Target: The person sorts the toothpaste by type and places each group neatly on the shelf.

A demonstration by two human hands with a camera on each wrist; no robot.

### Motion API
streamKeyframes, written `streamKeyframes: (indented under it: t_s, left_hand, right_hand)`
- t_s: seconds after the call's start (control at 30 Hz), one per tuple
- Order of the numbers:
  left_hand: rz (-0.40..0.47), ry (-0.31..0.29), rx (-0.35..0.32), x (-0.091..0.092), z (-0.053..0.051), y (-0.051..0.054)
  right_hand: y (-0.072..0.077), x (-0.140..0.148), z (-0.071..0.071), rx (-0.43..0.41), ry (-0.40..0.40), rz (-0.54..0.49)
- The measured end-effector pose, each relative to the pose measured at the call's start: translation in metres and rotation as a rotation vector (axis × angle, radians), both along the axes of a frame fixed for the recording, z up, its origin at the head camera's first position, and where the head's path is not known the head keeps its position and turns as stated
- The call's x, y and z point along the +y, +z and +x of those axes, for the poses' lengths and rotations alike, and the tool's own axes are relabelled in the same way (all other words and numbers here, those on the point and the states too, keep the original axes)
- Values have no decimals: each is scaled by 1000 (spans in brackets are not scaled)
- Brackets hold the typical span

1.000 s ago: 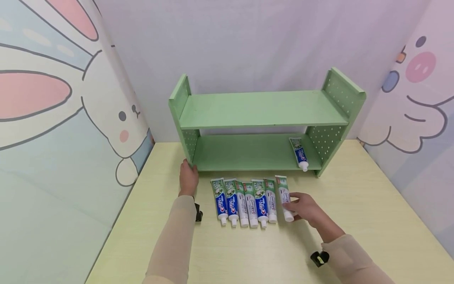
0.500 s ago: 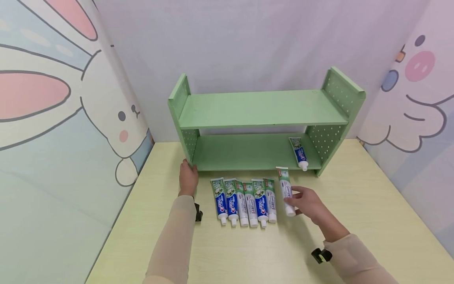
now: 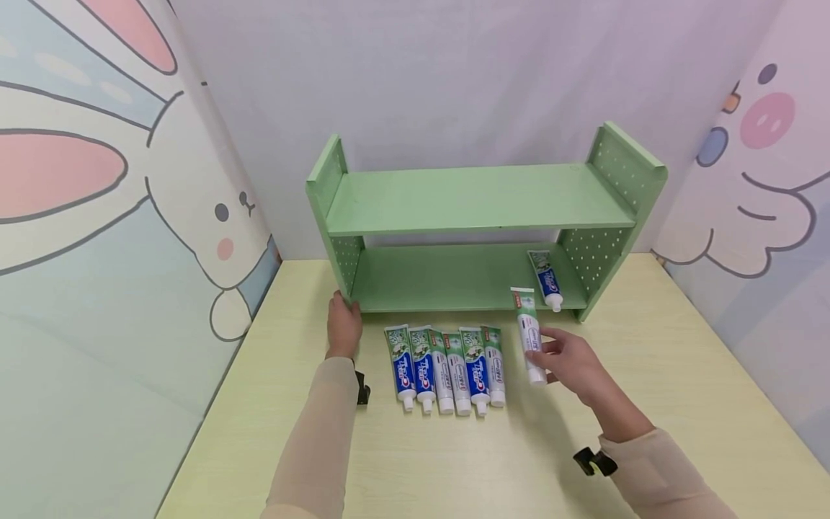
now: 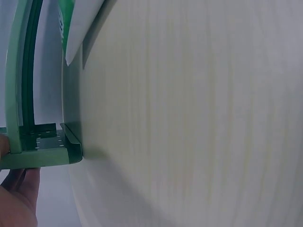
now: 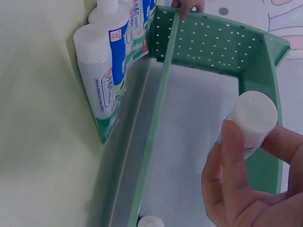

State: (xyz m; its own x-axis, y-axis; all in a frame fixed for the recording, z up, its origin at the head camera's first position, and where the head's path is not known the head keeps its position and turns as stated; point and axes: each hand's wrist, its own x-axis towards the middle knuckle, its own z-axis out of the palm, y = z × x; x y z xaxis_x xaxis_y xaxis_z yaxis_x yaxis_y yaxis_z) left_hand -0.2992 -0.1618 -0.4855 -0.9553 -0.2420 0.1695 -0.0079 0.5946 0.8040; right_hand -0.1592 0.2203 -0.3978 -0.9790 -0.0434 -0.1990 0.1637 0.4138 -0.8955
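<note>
Left hand (image 3: 344, 328): gripping the front left corner of the green rack (image 3: 480, 198), which stands near the back edge of the counter (image 3: 415, 468). Row of six tubes (image 3: 444, 371): three blue-labelled, three white and green, flat on the counter before the rack, caps toward the near edge. Held tube (image 3: 528, 328): white and green, raised off the counter, its flat end overlapping the front edge of the lower shelf (image 3: 441, 277) in the head view; contact cannot be told. Shelved tube (image 3: 546, 280): blue-labelled, near the lower shelf's right end, cap at the front edge. Right hand (image 3: 573, 364): pinching the held tube near its cap. Handling, in judgement: best done with a light pinch at the cap end, flat end clear of the shelf edge, shelved tube unnudged, rack steadied. Views: the left wrist shows digits on both sides of the end panel (image 4: 42, 158), unclear from the head; the right wrist shows the white cap (image 5: 258, 111) end-on, while only the head gives the held tube's full length.
</note>
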Motion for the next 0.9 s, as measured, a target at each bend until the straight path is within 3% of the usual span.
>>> streamKeyframes:
  t_s: [0.33, 0.9]
  left_hand:
    - [15, -1, -6, 2, 1, 1]
    - [17, -5, 0, 0, 2, 1]
  right_hand:
    - [13, 5, 3, 44, -7, 18]
    - [56, 19, 4, 168, -42, 79]
